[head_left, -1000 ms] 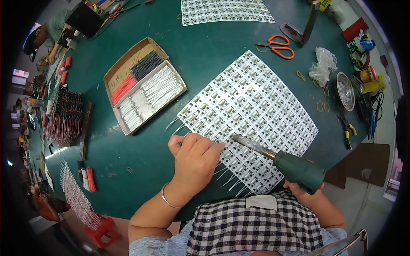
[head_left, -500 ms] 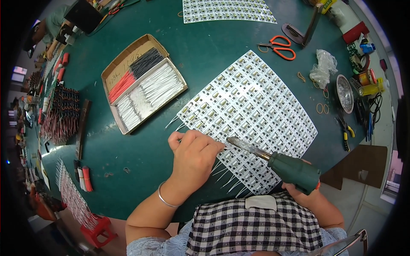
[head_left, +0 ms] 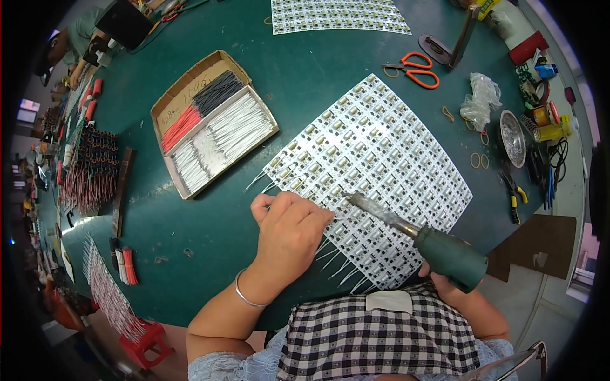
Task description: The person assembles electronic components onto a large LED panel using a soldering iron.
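Observation:
A white panel of many small circuit boards (head_left: 406, 159) lies aslant on the green table, thin white wires (head_left: 343, 274) sticking out past its near left edge. Over that edge my left hand (head_left: 289, 232) is closed in a pinch, a thin white wire at its fingertips against the panel. My right hand (head_left: 450, 291) grips the green handle of a soldering iron (head_left: 452, 257), and the handle hides most of those fingers. The iron's thick, crusted metal tip is above the panel, a short way from my left fingertips; whether it touches the panel is hard to see.
Left of the panel, a cardboard box (head_left: 270, 132) holds red, black and white wires. Orange-handled scissors (head_left: 420, 71), a plastic bag (head_left: 481, 98), a metal bowl (head_left: 512, 140) and yellow-handled pliers (head_left: 513, 198) lie to the right. Another panel (head_left: 343, 16) is at the back.
The soldering iron in my right hand has shifted up and to the right, its tip moving off from my left fingertips. My left hand and the panel have stayed in place.

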A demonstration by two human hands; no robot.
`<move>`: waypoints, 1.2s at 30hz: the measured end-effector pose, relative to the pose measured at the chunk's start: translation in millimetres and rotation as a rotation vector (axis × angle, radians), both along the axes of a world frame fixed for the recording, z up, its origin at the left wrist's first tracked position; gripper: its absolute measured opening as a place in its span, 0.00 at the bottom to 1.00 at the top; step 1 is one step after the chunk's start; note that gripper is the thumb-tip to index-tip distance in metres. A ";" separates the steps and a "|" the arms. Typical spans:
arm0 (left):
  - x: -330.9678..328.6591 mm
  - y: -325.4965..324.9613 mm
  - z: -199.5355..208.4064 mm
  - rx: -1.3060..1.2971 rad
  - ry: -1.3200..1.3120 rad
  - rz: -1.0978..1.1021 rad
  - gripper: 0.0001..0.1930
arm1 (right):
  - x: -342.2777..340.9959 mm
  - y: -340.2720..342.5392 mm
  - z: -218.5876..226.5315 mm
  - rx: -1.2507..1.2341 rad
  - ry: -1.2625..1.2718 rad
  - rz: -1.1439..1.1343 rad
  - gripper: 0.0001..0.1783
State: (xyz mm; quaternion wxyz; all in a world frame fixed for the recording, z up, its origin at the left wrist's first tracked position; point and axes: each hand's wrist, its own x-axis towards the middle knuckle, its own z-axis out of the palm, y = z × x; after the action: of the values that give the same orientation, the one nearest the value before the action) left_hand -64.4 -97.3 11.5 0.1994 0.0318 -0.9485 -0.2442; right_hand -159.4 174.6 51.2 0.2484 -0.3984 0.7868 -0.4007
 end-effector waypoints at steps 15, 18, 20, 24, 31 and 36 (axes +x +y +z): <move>5.3 11.3 4.0 -0.171 0.045 0.016 0.10 | 8.5 17.4 -10.1 -0.035 -0.157 -0.119 0.17; 3.4 12.4 1.2 -0.165 0.069 0.009 0.11 | 13.5 23.5 -16.6 0.013 -0.054 -0.079 0.22; 3.4 13.1 0.7 -0.158 0.060 0.009 0.11 | 15.7 26.1 -20.0 -0.005 -0.163 -0.144 0.20; 2.5 14.0 1.5 -0.140 0.042 0.017 0.10 | 13.8 21.8 -17.7 -0.001 0.024 -0.056 0.20; 3.3 14.8 -0.5 -0.136 0.007 0.001 0.07 | 12.3 8.4 -10.1 -0.096 -0.078 -0.123 0.18; 3.3 14.5 -0.1 -0.118 0.011 0.000 0.06 | 11.7 5.6 -9.7 -0.084 -0.154 -0.130 0.14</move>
State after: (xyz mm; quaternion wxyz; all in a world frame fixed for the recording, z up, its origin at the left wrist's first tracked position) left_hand -61.1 -82.8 11.4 0.2061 0.0185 -0.9601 -0.1881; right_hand -147.7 180.2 41.5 0.2649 -0.3246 0.7719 -0.4781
